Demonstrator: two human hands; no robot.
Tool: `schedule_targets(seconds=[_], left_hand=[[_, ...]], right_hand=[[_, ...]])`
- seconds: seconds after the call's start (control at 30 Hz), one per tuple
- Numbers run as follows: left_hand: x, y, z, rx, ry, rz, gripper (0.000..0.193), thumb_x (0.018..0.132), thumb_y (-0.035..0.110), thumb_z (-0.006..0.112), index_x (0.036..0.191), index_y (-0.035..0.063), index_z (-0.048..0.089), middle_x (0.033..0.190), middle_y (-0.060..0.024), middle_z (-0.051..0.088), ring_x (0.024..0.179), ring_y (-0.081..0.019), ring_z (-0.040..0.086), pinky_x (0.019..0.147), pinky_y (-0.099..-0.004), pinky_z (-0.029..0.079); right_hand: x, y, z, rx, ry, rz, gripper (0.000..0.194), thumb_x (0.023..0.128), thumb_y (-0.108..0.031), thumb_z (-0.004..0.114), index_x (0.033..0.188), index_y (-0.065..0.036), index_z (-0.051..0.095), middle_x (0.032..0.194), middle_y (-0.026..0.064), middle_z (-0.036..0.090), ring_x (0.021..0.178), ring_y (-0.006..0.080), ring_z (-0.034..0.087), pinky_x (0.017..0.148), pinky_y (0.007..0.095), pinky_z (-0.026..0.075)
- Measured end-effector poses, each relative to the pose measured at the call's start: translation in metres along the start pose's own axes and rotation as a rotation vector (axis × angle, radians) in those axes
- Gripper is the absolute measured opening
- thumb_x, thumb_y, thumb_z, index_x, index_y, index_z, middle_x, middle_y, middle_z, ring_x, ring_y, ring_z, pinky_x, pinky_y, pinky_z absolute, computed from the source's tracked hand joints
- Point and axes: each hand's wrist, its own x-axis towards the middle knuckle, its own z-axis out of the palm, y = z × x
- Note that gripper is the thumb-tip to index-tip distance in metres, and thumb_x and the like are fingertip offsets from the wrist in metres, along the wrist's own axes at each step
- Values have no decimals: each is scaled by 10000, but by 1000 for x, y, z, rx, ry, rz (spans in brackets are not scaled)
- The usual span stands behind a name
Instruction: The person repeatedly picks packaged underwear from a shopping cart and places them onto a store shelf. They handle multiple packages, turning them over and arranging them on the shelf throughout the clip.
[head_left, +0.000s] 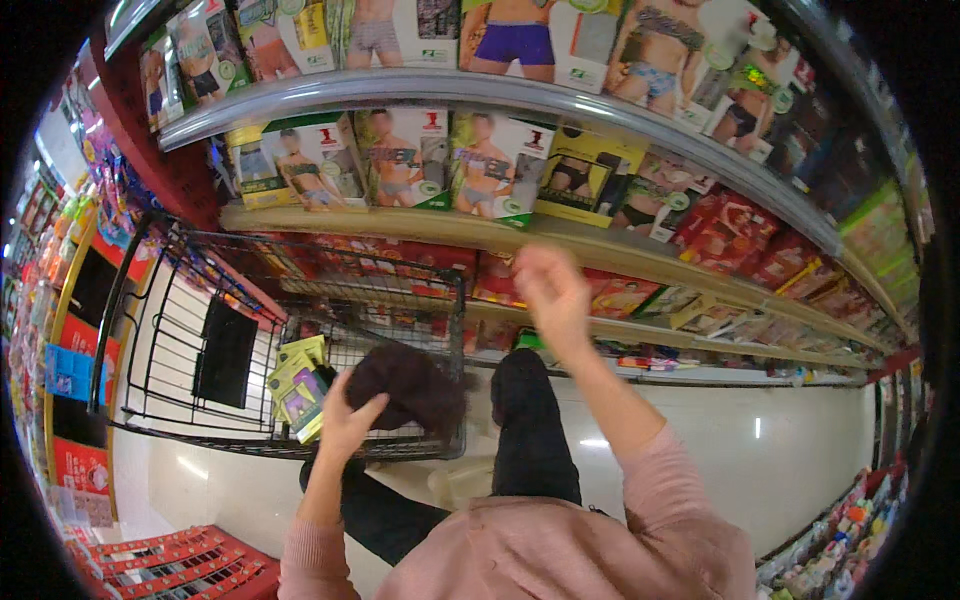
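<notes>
My left hand is over a black wire shopping cart, its thumb spread away from its fingers. Close by its left side, yellow-green boxes with a purple panel lean inside the cart. Just right of the hand lies a dark, soft bundle, apparently cloth; whether the fingertips touch it is hard to tell. Blurred, my right hand is raised in front of the shelves, fingers loosely bent, with no object visible in it. Boxed underwear stands in a row on the shelf beyond it.
Above, a metal-edged shelf carries more underwear boxes. Red packages fill the row to the right. My black-clad leg stands beside the cart on the pale tiled floor. A red slatted rack is at lower left.
</notes>
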Motion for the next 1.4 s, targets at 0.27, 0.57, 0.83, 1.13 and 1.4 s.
schedule_targets(seconds=[0.27,0.57,0.83,1.13,1.4], left_hand=[[-44,-51,-21,912,352,544,509,628,69,737,1108,20,576,880,-171,646,793,-352,632,684,-381,509],[-53,-52,-13,987,382,500,531,592,124,756,1089,56,581,894,-115,655,774,-300,641,660,-384,508],[-52,-50,-15,946,345,418,542,596,163,763,1100,84,581,851,-97,631,764,-301,634,661,-392,506],[-44,-53,-50,906,593,331,536,600,159,764,1092,68,571,900,-109,649,701,-315,635,601,-387,499],[-43,-54,-43,928,574,264,530,613,144,746,1104,63,565,892,-113,648,714,-319,629,618,-397,496]], right_hand=[[102,44,-102,-464,561,94,567,740,-315,726,1143,26,520,1157,197,512,1077,327,487,915,434,386],[90,9,-35,-525,190,-129,553,760,-322,745,1127,31,528,1074,164,622,954,273,615,827,372,470],[123,14,4,-467,254,103,359,770,-186,730,1043,11,607,970,87,663,864,204,603,779,340,462],[92,-8,-42,24,123,85,384,890,-241,645,1183,-36,504,1136,48,551,989,153,532,865,321,413],[79,7,-34,-256,86,34,362,869,-144,645,1163,16,508,1126,69,568,1021,155,513,911,327,387]])
